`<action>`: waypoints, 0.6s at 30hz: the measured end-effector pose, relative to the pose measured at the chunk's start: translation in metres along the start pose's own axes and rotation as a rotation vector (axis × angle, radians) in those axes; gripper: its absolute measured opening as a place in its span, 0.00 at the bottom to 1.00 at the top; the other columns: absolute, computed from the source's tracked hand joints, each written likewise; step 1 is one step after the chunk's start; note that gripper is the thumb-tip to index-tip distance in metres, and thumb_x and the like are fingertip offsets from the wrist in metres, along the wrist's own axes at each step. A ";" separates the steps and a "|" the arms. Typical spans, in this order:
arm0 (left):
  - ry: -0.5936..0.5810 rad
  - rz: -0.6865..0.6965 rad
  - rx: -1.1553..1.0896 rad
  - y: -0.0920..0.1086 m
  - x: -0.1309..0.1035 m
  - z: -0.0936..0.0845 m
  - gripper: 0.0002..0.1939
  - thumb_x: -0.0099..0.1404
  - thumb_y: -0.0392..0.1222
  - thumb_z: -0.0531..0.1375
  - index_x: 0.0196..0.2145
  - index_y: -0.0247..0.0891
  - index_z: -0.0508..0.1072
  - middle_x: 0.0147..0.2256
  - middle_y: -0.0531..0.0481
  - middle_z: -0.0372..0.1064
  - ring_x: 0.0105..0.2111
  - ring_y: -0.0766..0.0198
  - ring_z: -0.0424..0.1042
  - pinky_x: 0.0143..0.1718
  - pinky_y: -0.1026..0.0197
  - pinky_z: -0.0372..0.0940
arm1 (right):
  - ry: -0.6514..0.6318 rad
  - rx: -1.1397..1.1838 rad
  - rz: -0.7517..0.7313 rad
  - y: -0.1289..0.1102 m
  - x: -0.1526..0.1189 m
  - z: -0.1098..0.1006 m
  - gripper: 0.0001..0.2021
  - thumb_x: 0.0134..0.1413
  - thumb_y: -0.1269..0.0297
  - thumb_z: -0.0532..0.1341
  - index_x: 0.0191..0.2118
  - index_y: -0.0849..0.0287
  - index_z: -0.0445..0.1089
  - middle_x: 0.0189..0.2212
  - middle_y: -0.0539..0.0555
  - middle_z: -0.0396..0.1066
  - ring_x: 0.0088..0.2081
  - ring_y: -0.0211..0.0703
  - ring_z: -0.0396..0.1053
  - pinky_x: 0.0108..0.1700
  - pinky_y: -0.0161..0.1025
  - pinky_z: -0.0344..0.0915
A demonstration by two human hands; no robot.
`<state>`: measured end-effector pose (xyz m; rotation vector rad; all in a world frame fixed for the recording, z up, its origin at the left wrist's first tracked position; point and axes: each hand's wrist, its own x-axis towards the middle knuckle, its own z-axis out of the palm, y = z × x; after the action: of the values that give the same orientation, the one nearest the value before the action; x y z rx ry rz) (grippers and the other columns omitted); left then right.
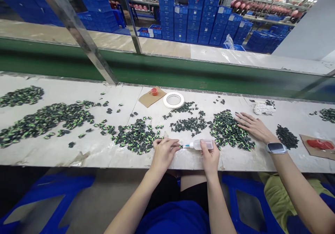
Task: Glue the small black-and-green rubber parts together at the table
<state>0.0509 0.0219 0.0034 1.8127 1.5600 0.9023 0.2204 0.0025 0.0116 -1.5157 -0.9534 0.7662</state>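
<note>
My left hand pinches a small black-and-green part just above the table. In my right hand is a clear squeeze bottle, lying on its side with its thin blue needle tip pointing left. That tip is at the small part, though whether they touch is too fine to tell. Left of my left hand spreads a heap of black-and-green parts. Small dark pieces lie beyond my hands, and another black-and-green heap is right of the bottle.
A co-worker's hand with a watch rests by the right heap. White tape roll, cardboard with a red cap, and crumpled white tissue lie farther back. A metal post rises at the table's back edge.
</note>
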 end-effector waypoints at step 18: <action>-0.012 -0.013 0.055 0.003 0.001 -0.002 0.08 0.56 0.33 0.65 0.34 0.43 0.76 0.32 0.51 0.80 0.39 0.55 0.76 0.49 0.47 0.52 | -0.061 -0.068 -0.009 -0.003 -0.001 0.003 0.18 0.49 0.48 0.61 0.23 0.58 0.62 0.17 0.46 0.63 0.21 0.37 0.59 0.25 0.34 0.57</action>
<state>0.0511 0.0225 0.0078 1.8408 1.6020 0.8492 0.2167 0.0037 0.0145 -1.5524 -1.0406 0.7845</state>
